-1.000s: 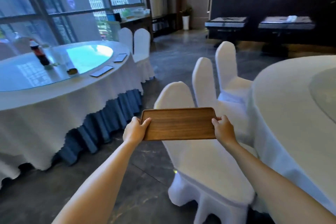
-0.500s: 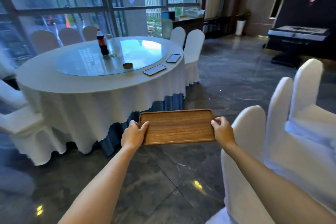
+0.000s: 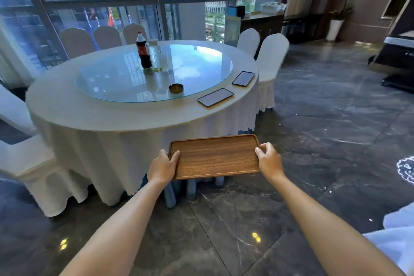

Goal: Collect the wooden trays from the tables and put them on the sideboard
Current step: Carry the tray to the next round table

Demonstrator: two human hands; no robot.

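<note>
I hold an empty wooden tray level in front of me, above the dark floor. My left hand grips its left short edge and my right hand grips its right short edge. Ahead stands a round table with a white cloth. Two more flat trays lie near its right rim: one nearer me, another further back. A dark sideboard stands by the window at the back right.
On the table's glass turntable stand a cola bottle, a clear jar and a small ashtray. White-covered chairs ring the table. A potted plant stands back right. Open floor stretches to the right.
My view has swung left, away from the chairs and the right-hand table, and closer to the round table. Both hands keep the same grip on the tray.
</note>
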